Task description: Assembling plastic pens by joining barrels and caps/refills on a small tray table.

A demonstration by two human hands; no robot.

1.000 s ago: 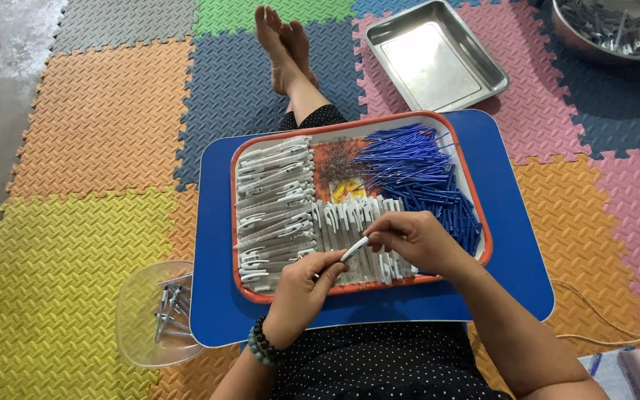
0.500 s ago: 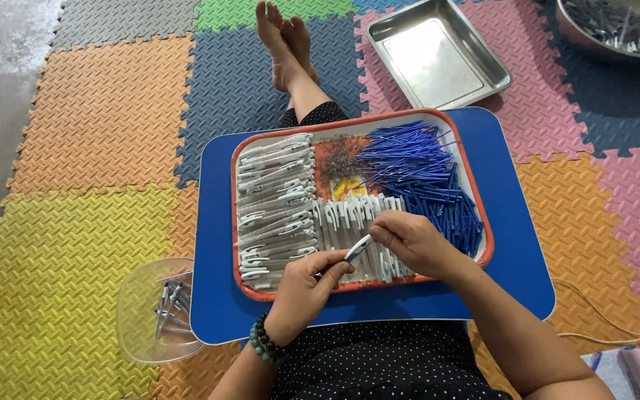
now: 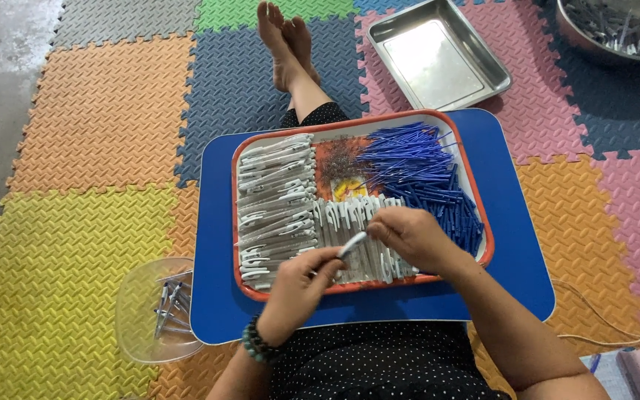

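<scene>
A red-rimmed tray (image 3: 475, 192) rests on a blue lap board (image 3: 516, 244) across my legs. It holds rows of white pen barrels (image 3: 275, 196) on the left and front, and a heap of blue pen refills (image 3: 424, 174) on the right. My left hand (image 3: 301, 289) and my right hand (image 3: 409, 237) meet over the tray's front edge. Both pinch one white pen barrel (image 3: 353, 243), the left at its lower end, the right at its upper end.
A clear plastic bowl (image 3: 138, 322) with several finished pens lies on the foam mat left of the board. An empty steel tray (image 3: 438, 52) sits ahead, a steel bowl (image 3: 616, 33) of parts at the top right. My bare feet (image 3: 283, 37) stretch forward.
Both hands have stayed over the tray's front edge with the white barrel; only the fingers have shifted slightly.
</scene>
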